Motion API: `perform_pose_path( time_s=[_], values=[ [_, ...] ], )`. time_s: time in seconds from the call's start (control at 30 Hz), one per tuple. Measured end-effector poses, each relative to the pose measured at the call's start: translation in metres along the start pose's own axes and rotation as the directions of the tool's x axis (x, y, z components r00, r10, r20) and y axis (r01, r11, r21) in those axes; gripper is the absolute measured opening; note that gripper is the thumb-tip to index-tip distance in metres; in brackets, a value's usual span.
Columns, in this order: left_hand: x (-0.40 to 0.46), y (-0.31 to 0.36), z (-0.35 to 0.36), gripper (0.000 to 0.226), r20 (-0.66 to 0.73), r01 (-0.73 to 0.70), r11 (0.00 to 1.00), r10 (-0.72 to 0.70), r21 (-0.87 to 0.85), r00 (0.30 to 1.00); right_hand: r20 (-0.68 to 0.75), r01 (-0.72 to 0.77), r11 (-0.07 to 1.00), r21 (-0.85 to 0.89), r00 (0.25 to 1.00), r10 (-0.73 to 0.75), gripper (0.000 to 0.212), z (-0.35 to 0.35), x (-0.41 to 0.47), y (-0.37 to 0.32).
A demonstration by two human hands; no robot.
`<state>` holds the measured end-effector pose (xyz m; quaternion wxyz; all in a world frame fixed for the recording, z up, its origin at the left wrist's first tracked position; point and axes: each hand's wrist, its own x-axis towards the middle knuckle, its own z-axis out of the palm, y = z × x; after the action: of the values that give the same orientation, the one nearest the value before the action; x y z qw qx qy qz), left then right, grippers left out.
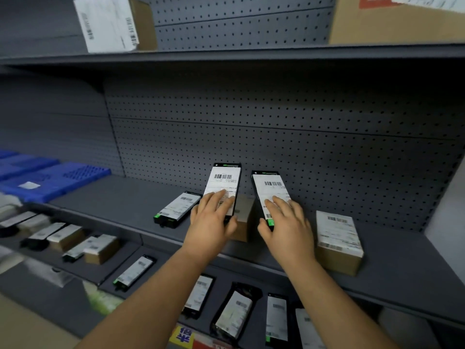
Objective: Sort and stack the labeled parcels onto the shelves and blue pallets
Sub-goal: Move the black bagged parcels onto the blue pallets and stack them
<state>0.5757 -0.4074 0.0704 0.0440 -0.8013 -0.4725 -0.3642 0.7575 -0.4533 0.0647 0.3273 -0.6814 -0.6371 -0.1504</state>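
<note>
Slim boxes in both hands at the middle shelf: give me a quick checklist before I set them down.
1. Left hand holds its slim box: ok.
2. Right hand holds its slim box: ok.
3. Labels face out, barcodes visible: ok.
4. Bare shelf to the left: ok.
5. Brown box between the hands, behind them: contact cannot tell.
6. Carton at right, apart from the right hand: ok.

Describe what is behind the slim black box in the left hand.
Behind the slim black box held by the left hand stands a small brown carton, only partly visible. The hand and box cover its front, so any label is hidden.
</note>
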Motion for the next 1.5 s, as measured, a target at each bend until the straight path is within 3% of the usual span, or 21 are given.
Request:
perform_pose_path(
  time_s=[0.47, 0.87, 1.13, 1.5],
  values=[
    [-0.011, -0.194, -0.08, 0.044, -0.005, 0.058, 0.998, -0.057, 0.034, 0.998, -0.017, 0.035, 0.999, -0.013, 0.999, -0.035, 0.049, 0.085, 0.029, -0.198],
    [-0.018, -0.353, -0.125, 0.043, -0.021, 0.239, 0.964, -0.238, 0.117, 0.971, 0.039, 0.152, 0.985, 0.079, 0.987, -0.155, 0.048, 0.187, 0.08, -0.338],
    [0.01, -0.452, -0.161, 0.044, -0.053, 0.319, 0.92, -0.315, 0.228, 0.948, 0.018, 0.227, 0.954, 0.195, 0.972, -0.234, 0.046, 0.26, 0.134, -0.423],
    [0.026, -0.556, -0.181, 0.043, -0.078, 0.361, 0.901, -0.353, 0.242, 0.933, 0.045, 0.254, 0.949, 0.188, 0.963, -0.267, 0.048, 0.324, 0.167, -0.506]
  ],
)
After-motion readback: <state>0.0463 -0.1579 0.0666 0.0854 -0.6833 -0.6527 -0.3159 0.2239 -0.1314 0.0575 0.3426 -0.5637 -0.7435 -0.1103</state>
